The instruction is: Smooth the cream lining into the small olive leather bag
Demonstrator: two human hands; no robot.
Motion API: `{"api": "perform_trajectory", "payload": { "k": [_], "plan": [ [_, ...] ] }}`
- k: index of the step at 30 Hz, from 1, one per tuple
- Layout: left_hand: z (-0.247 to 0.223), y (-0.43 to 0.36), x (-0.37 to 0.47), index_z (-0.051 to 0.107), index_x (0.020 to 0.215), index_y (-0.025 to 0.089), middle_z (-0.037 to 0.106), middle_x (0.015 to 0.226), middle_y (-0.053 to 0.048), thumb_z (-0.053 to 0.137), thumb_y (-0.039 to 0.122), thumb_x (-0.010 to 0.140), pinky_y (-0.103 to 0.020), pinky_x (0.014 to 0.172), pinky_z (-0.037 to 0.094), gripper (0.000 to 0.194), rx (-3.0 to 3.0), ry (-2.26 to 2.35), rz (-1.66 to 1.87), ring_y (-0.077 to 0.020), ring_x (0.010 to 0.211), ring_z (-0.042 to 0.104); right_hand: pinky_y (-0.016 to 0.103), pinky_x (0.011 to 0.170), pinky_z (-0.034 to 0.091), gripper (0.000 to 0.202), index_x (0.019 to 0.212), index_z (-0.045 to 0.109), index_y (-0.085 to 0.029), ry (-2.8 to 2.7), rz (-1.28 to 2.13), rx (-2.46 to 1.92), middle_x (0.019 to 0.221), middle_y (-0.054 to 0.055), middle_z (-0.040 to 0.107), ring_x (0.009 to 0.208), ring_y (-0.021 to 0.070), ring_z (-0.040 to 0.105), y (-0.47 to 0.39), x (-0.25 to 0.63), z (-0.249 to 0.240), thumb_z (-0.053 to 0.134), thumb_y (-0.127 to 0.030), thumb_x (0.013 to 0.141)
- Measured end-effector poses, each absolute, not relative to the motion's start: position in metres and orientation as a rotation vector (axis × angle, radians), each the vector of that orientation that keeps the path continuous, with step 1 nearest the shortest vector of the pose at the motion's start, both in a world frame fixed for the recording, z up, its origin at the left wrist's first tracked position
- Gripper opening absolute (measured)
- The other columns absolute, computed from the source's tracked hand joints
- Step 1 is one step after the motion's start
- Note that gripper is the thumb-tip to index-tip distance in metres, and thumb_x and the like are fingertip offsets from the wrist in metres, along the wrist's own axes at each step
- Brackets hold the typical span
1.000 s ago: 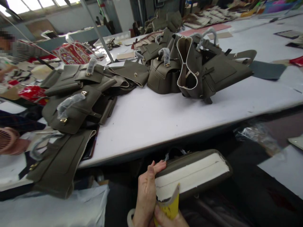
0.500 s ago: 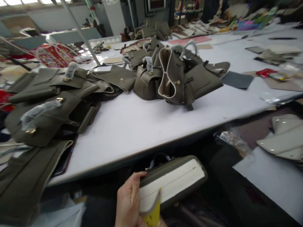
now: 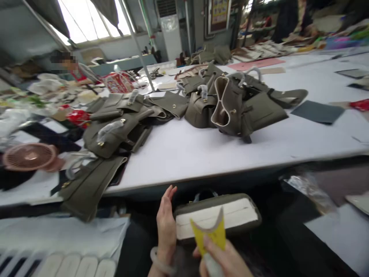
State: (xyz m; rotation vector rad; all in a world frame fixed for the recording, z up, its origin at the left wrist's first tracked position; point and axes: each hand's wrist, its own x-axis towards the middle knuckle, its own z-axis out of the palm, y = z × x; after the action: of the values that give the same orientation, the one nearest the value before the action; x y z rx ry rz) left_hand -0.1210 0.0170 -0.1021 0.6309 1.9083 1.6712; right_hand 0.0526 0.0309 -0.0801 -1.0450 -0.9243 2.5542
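An olive-grey handbag (image 3: 184, 209) lies below the table's front edge, with its white bottom panel (image 3: 242, 211) turned toward me. My left hand (image 3: 166, 215) is upright at the bag's left end, fingers stretched out and not wrapped round it; whether the palm touches is unclear. In my right hand (image 3: 221, 257) is a yellow scraper-like tool (image 3: 211, 234) with a crescent-shaped hollow edge and a pale handle. The tool's tip overlaps the white panel in view; contact cannot be made out. Part of the bag's handle shows behind it.
Several olive-grey bags (image 3: 230, 104) stand on the white table (image 3: 173, 154); more bags (image 3: 115, 134) lie to the left. A pink fan (image 3: 30, 157) is at far left. White padded pieces (image 3: 69, 265) lie lower left. A person (image 3: 69, 65) is in the background.
My left hand has let go of the bag's left end and straightened its fingers. The yellow tool has moved right and now shows more fully. The view has swung left and up.
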Motion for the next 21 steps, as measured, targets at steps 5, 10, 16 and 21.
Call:
{"api": "perform_trajectory", "payload": {
  "k": [5,10,16,21],
  "plan": [
    [-0.112,-0.019,-0.097,0.065,0.123,0.019,0.059,0.139,-0.008,0.049,0.046,0.094,-0.038,0.120,0.029,0.043,-0.162,1.475,1.963,-0.0229,0.136,0.046,0.020,0.043,0.038,0.039,0.099,0.064,-0.015,-0.853,2.089,-1.269,0.051,-0.002,0.051,0.044,0.0101,0.047,0.141,0.119,-0.056,0.062,-0.052,0.089],
    [-0.130,-0.045,-0.077,0.058,0.135,0.018,0.059,0.139,-0.011,0.061,0.044,0.084,-0.045,0.119,0.029,0.058,-0.090,1.369,1.915,-0.0311,0.135,0.047,0.030,0.058,0.045,0.013,0.090,0.054,-0.024,-1.148,1.376,-1.621,0.073,0.001,0.058,0.058,0.0137,0.051,0.286,0.177,-0.062,0.065,-0.031,0.087],
    [-0.133,-0.050,-0.081,0.055,0.139,0.021,0.055,0.144,-0.007,0.063,0.045,0.080,-0.039,0.119,0.029,0.064,0.090,1.633,1.764,-0.0311,0.139,0.040,0.048,0.091,0.032,0.022,0.076,0.049,-0.023,-1.446,0.834,-1.882,0.111,0.024,0.064,0.112,0.0375,0.054,0.384,0.203,-0.081,0.067,-0.035,0.081],
    [-0.126,-0.047,-0.079,0.055,0.139,0.022,0.056,0.143,-0.005,0.065,0.037,0.078,-0.037,0.118,0.032,0.064,0.052,1.602,1.770,-0.0287,0.138,0.043,0.054,0.100,0.026,0.020,0.084,0.062,-0.013,-1.738,0.620,-1.805,0.137,0.035,0.049,0.135,0.0474,0.037,0.400,0.195,-0.094,0.068,-0.031,0.080]
  ]
}}
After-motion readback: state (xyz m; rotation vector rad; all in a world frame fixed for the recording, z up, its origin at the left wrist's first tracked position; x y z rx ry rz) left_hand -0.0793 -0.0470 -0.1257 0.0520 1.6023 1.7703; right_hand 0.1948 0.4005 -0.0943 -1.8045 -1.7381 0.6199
